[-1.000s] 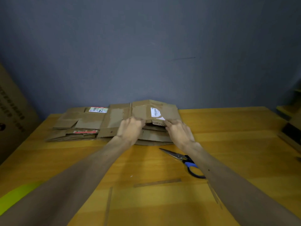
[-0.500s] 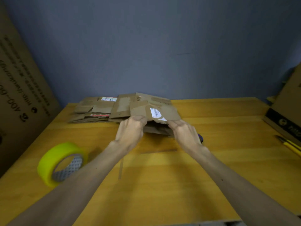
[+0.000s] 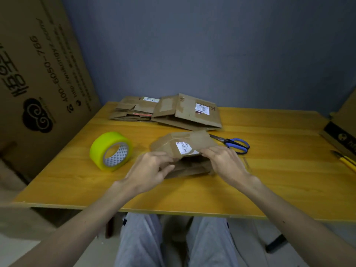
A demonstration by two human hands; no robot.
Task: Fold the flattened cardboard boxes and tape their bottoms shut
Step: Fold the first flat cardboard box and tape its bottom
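A small brown cardboard box [image 3: 183,145] with a white barcode label sits partly opened in the middle of the wooden table [image 3: 269,170]. My left hand [image 3: 152,168] grips its left near edge and my right hand [image 3: 225,160] grips its right near edge. A stack of flattened cardboard boxes [image 3: 167,112] lies at the table's far side. A roll of yellow tape [image 3: 111,151] stands on its edge to the left of the box. Blue-handled scissors [image 3: 234,144] lie just behind my right hand.
A large printed cardboard sheet [image 3: 38,74] leans at the left of the table. Another carton [image 3: 341,132] sits at the right edge, with a yellow-handled tool [image 3: 346,162] beside it. My knees show below the table's near edge.
Both hands pulled the small box off the stack toward me to the table's middle, and its sides have spread apart. The view dropped and pulled back, bringing the tape roll fully into sight.
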